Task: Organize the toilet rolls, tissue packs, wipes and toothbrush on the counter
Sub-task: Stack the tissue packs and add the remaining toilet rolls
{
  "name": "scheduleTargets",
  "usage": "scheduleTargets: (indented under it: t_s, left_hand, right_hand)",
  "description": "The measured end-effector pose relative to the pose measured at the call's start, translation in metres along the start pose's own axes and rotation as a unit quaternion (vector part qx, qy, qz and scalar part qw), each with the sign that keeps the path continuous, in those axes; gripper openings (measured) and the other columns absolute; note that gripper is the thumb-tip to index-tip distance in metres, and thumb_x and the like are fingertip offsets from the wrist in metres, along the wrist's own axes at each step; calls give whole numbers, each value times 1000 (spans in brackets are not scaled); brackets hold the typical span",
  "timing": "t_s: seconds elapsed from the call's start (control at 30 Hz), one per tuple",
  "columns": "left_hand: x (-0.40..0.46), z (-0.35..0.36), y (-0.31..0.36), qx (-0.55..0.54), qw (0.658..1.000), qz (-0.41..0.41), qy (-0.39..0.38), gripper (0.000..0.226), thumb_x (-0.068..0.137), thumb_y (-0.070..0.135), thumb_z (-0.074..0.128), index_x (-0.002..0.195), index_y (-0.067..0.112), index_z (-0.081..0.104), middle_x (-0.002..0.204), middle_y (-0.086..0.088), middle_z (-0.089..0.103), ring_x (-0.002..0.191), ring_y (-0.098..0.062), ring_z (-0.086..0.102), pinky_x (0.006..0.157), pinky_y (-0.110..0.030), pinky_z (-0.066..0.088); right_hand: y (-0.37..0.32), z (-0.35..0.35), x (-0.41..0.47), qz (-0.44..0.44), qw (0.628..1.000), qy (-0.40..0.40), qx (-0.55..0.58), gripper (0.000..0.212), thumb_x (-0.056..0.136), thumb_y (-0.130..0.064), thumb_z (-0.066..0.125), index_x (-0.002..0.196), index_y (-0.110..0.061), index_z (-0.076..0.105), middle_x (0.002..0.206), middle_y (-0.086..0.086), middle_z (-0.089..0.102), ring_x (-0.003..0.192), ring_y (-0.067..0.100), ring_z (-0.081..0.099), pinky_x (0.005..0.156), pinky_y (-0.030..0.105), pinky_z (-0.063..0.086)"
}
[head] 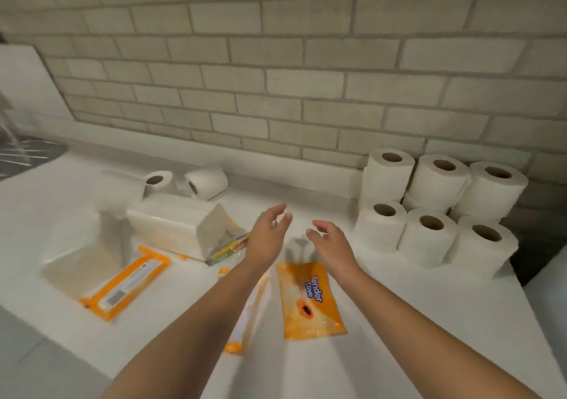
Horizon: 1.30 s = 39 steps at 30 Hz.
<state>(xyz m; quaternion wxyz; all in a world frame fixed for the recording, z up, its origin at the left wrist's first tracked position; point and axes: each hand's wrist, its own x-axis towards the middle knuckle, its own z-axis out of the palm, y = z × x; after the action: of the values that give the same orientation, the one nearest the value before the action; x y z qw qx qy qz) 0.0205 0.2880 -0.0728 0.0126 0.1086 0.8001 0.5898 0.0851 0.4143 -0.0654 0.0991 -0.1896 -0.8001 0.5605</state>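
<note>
From the head camera, we hold both hands over the white table, empty: the left hand (270, 230) with fingers straight, the right hand (326, 236) loosely spread. Taking the orange Tender Love wipes pack (310, 300) as our landmark, six upright toilet rolls (429, 205) stand grouped to its right by the brick wall; a wrapped tissue pack (181, 223) lies to its left, two toppled rolls (190, 182) behind that. Another orange wipes pack (125, 285) leans in the sink (61, 263) further left. The rolls look light and soft, best cupped around the sides; the glossy film packs seem slippery, so we would pinch an edge.
</note>
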Motion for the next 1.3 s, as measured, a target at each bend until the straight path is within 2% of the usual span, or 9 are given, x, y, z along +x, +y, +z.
scheduleTargets:
  t_s: [0.1,0.2,0.4,0.6,0.8,1.0,1.07,1.17,1.3]
  left_hand:
    - [-8,-54,-10,13,997,13,73,23,100,27,55,121,23,63,118,6,62,112,-10,60,94,-21,46]
    - [-15,-106,-18,43,988,3,145,24,99,24,54,119,21,66,112,8,65,96,1,60,78,-9,42]
    - [-11,-187,-44,93,967,-30,233,23,98,25,55,119,24,64,118,5,59,104,-11,59,88,-23,45]
    - [20,-222,-60,109,956,-143,232,63,94,42,61,147,14,41,149,-11,38,136,-28,42,113,-41,35]
    - [49,-230,-76,5,941,-228,252,84,93,47,60,157,15,15,158,-10,30,144,-30,33,115,-40,26]
    - [59,-234,-90,26,936,-231,262,99,68,72,60,149,20,35,150,-8,44,139,-31,39,114,-50,33]
    - [62,-232,-86,71,935,-245,247,94,75,71,58,150,19,34,151,-13,39,142,-34,33,116,-50,27]
    - [64,-221,-77,70,939,-258,218,81,90,57,57,153,17,27,156,-18,25,146,-34,19,116,-46,18]
    - [66,-206,-67,37,944,-255,205,82,88,49,63,153,15,26,154,-18,25,143,-35,20,114,-45,22]
  right_hand:
    - [-20,49,-3,-19,998,-55,-5,38,93,-29,57,128,-17,57,131,2,56,124,20,52,107,37,40]
    - [-38,91,-10,-24,994,-104,-6,37,94,-25,55,129,-14,58,128,2,58,120,18,54,96,25,40]
    - [-62,156,-11,-27,991,-130,-30,45,90,-23,58,134,-15,52,136,9,47,124,24,47,106,36,40]
    - [-68,191,7,24,996,-90,-14,68,90,-43,58,148,-17,34,145,9,34,132,29,39,98,36,39]
    - [-60,200,25,87,994,-53,50,82,85,-56,59,152,-22,24,152,7,28,138,29,33,100,38,40]
    - [-54,203,30,139,978,-43,152,87,85,-48,63,153,-26,14,152,5,34,131,29,43,100,41,44]
    - [-56,204,29,148,975,-42,161,87,85,-49,61,153,-29,11,152,4,31,131,30,41,103,46,44]
    - [-58,204,27,135,979,-36,147,95,64,-65,61,148,-36,25,145,3,38,127,30,44,101,52,46]
    - [-51,191,33,134,979,-28,152,91,52,-69,59,136,-41,40,134,1,46,120,29,49,98,52,48]
